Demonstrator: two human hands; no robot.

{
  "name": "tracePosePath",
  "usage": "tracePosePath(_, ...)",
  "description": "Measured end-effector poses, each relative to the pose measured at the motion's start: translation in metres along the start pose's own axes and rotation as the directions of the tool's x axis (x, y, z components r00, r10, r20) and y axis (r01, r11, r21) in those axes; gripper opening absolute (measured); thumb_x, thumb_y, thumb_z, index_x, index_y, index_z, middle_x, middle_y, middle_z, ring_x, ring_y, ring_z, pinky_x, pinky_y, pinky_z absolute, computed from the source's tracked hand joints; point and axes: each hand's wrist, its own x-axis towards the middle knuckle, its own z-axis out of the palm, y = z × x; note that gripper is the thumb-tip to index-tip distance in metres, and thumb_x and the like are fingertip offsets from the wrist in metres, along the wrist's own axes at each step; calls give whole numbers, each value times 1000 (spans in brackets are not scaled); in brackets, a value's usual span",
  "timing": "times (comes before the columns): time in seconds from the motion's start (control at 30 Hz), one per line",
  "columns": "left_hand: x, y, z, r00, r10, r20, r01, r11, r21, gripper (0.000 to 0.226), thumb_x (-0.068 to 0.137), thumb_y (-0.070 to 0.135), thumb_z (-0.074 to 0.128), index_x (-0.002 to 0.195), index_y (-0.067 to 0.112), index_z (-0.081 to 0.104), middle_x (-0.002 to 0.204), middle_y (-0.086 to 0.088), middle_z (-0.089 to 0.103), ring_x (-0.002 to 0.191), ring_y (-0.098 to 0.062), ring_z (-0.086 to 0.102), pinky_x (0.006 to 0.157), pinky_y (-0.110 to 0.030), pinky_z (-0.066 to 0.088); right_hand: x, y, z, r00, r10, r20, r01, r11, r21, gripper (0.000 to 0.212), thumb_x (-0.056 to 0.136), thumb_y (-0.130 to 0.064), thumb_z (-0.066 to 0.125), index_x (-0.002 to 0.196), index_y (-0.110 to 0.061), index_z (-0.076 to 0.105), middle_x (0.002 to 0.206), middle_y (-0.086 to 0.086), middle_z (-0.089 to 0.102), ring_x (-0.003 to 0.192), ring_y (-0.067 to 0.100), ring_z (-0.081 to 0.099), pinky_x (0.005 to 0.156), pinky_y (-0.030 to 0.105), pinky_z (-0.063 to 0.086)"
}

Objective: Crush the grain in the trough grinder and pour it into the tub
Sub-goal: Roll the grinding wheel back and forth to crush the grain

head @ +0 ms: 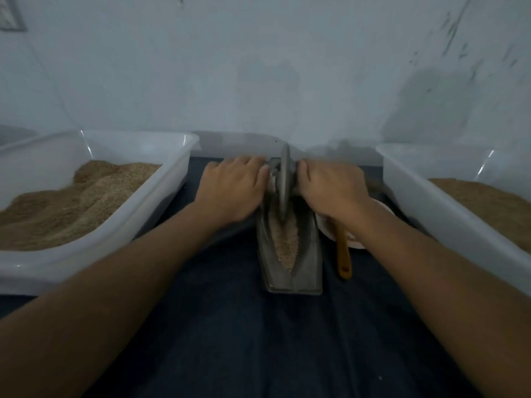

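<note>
Metal trough grinder (290, 254) lengthwise toward wall | fingers (260, 172) clamp wheel (285, 182) axle

You have a grey metal trough grinder (290, 254) holding pale beige grain (286, 242) on a dark navy table (230, 326). Beside it lie an amber-brown spoon (343, 254) in a white bowl (330, 225), and translucent white tubs (161, 202) of tan meal.

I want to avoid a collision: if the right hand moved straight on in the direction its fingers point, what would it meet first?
The right hand points left and slightly away, so it would probably meet the upright grinder wheel first; its fingertips already seem to be at the wheel's axle, though blur hides the exact contact.
</note>
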Motion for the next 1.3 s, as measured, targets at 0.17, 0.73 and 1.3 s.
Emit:
tracePosePath(0.17, 51, -4, 7, 983, -115, 140, 106, 992, 73, 30, 107, 37, 18, 98, 21, 42, 116, -12, 63, 86, -30, 52, 75, -47, 42, 55, 3, 6, 983, 114, 141, -123, 991, 55, 42, 105, -32, 25, 105, -18, 64, 118, 11, 67, 104, 33, 63, 76, 38, 36)
tracePosePath(0.73, -44, 6, -22, 999, 19, 39, -19, 1000, 0, 60, 108, 52, 17, 145, 17, 49, 145, -6, 59, 123, -30, 60, 93, -47, 46, -33, -5, -17, 998, -56, -20, 57, 996, 62, 42, 110, -34, 26, 102, -19, 64, 98, 3, 72, 108, 33, 66, 81, 43, 54)
tracePosePath(1.3, -90, 3, -42, 975, 194, -106, -198, 980, -27, 60, 111, 45, 22, 158, 12, 38, 154, -4, 53, 139, -22, 51, 105, -47, 49, -87, -3, -33, 993, -62, -101, 78, 983, 169, 60, 109, -47, 17, 153, -20, 47, 149, 1, 57, 142, 19, 48, 108, 38, 42)
